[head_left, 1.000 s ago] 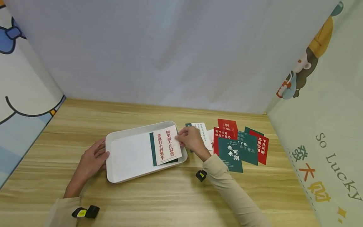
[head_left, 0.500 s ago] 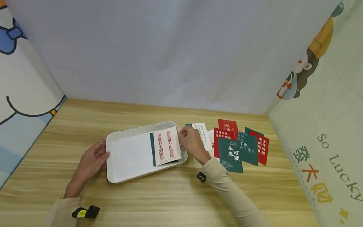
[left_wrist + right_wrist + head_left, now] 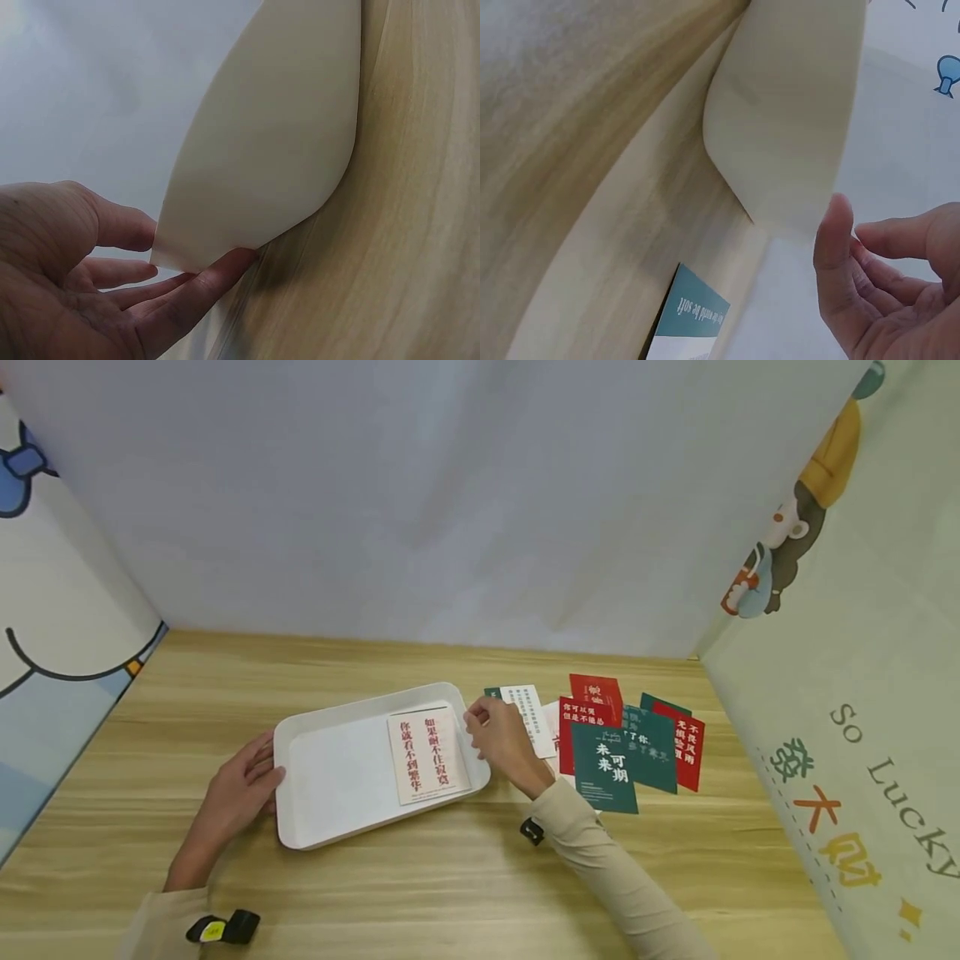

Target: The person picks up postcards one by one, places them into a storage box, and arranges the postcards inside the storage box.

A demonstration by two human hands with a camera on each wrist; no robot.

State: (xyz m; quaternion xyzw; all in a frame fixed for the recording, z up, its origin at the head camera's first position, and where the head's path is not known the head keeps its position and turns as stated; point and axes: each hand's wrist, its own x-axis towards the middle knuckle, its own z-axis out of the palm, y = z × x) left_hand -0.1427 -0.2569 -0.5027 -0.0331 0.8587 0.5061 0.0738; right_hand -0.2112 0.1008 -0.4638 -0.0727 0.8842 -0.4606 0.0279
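Note:
A white rectangular tray (image 3: 337, 785) stands on the wood-grain table. My left hand (image 3: 238, 789) grips its left end, with the thumb at the rim and fingers against the outer wall in the left wrist view. A cream card (image 3: 429, 756) with red vertical characters lies in the tray's right half, on top of other cards that are almost wholly covered. My right hand (image 3: 504, 739) hovers at the tray's right rim, fingers loosely bent. In the right wrist view, nothing shows between its thumb and fingers.
Right of the tray lies a loose, overlapping spread of cards: a white-and-green card (image 3: 534, 722), a front green card (image 3: 604, 768), a red card (image 3: 596, 693) and several others. A grey-white cloth (image 3: 420, 510) rises behind the table (image 3: 420, 893), and a printed panel (image 3: 825, 635) borders the right.
The cream card has left my right hand's fingers and lies flatter and further left, covering the green strip that showed beside it. My left hand keeps its place on the tray.

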